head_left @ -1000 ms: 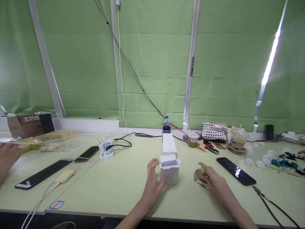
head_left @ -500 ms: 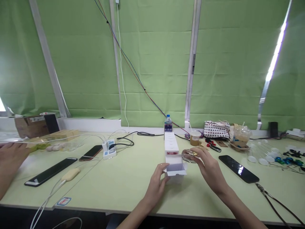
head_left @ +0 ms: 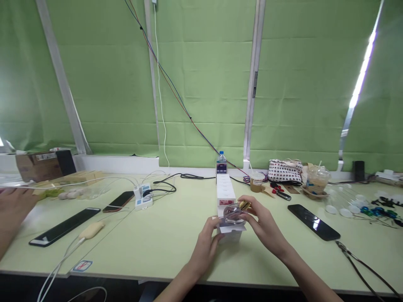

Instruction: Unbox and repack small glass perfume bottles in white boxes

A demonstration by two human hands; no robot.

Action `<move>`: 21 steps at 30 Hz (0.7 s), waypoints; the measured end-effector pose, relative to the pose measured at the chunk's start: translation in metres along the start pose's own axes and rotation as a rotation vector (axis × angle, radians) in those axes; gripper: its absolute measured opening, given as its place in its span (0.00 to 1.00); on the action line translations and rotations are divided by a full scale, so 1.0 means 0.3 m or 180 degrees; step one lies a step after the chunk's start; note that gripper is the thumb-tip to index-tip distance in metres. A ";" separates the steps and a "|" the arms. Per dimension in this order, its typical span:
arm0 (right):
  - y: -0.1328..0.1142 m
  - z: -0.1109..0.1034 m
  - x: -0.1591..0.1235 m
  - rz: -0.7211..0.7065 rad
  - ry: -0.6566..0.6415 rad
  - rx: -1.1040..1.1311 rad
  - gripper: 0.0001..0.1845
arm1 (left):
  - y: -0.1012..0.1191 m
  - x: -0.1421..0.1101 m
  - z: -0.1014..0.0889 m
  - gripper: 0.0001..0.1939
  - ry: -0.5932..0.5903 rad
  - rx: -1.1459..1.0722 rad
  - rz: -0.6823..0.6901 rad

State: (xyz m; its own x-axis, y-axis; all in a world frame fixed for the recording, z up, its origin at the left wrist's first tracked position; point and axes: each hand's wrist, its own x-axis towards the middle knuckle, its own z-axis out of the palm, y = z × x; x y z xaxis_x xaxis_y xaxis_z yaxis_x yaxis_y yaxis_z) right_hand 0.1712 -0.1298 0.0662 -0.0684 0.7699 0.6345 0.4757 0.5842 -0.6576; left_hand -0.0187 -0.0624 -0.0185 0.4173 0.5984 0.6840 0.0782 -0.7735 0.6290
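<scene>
My left hand grips the left side of a small open white box, fingers and thumb closed on its wall. The box stands on the table with its front flap folded out. Pinched in my right hand is a clear, rounded, glass-like container with a gold-coloured end. It is tilted over the mouth of the box, and its lower part overlaps the opening. A row of white boxes reaches back from the open one.
Behind the row stands a water bottle. A drink cup, a phone and pliers lie to the right. On the left are a power strip, cables, more phones and another person's hand.
My right hand has moved left and slightly down, bringing the clear container from beside the box to over its opening. My left hand keeps its hold on the box.
</scene>
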 end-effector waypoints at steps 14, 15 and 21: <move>-0.014 0.001 0.000 -0.0108 -0.0645 -0.0613 0.19 | -0.009 -0.014 0.003 0.18 0.0089 0.0127 -0.0239; -0.013 0.002 -0.001 -0.0133 -0.0665 -0.0727 0.19 | -0.011 -0.016 0.005 0.18 0.0110 0.0139 -0.0248; -0.017 -0.009 0.000 -0.0213 -0.0819 -0.1115 0.15 | -0.012 -0.022 0.008 0.18 0.0077 0.0255 -0.0189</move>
State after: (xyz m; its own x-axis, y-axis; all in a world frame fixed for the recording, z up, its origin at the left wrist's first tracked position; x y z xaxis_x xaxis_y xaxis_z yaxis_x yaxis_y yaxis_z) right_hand 0.1710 -0.1334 0.0707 -0.3043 0.7981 0.5201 0.7284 0.5468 -0.4129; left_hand -0.0196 -0.0641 -0.0262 0.3878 0.6478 0.6556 0.1748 -0.7501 0.6378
